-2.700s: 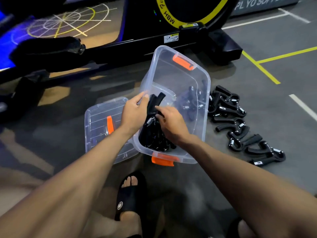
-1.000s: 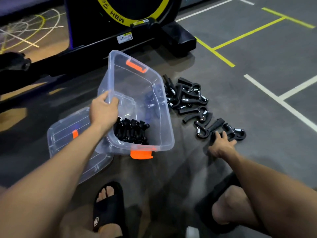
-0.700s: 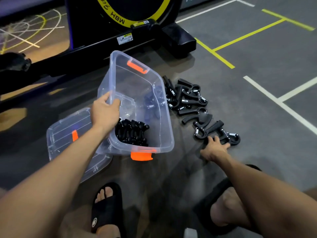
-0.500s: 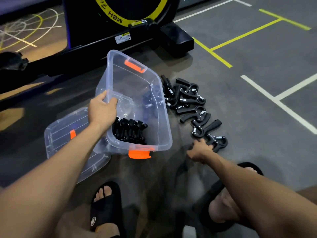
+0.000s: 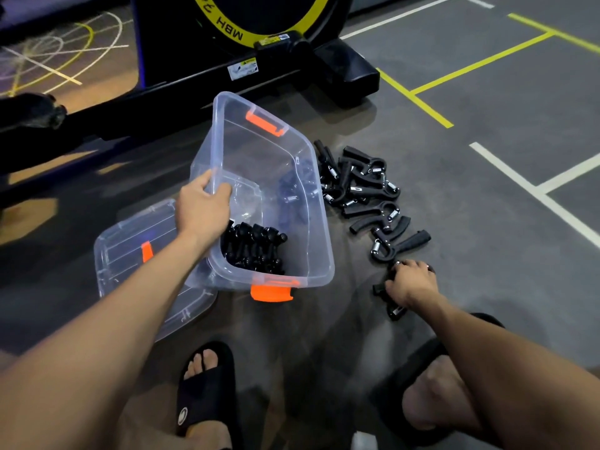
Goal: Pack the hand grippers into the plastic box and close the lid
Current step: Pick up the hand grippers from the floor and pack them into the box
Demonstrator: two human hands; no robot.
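A clear plastic box (image 5: pixel 319 222) with orange latches sits tilted on the floor, its left side resting on the lid. My left hand (image 5: pixel 203 207) grips its left rim. Several black hand grippers (image 5: pixel 256 246) lie packed in its near end. To the right of the box, more hand grippers (image 5: pixel 360 186) lie in a loose row on the floor. My right hand (image 5: pixel 410 282) is closed over the nearest hand gripper (image 5: pixel 394 310), whose handle ends stick out below my fingers. The clear lid (image 5: pixel 130 254) lies flat under the box's left side.
A black exercise machine base (image 5: pixel 292 69) with a yellow-ringed wheel stands behind the box. Yellow and white lines mark the grey floor at right. My feet in black slides (image 5: pixel 204 394) are at the bottom of the view.
My right hand left the box, reached to the row of grippers on the floor and closed on the nearest one, drawing it toward me. My left hand moved to the box's rim.
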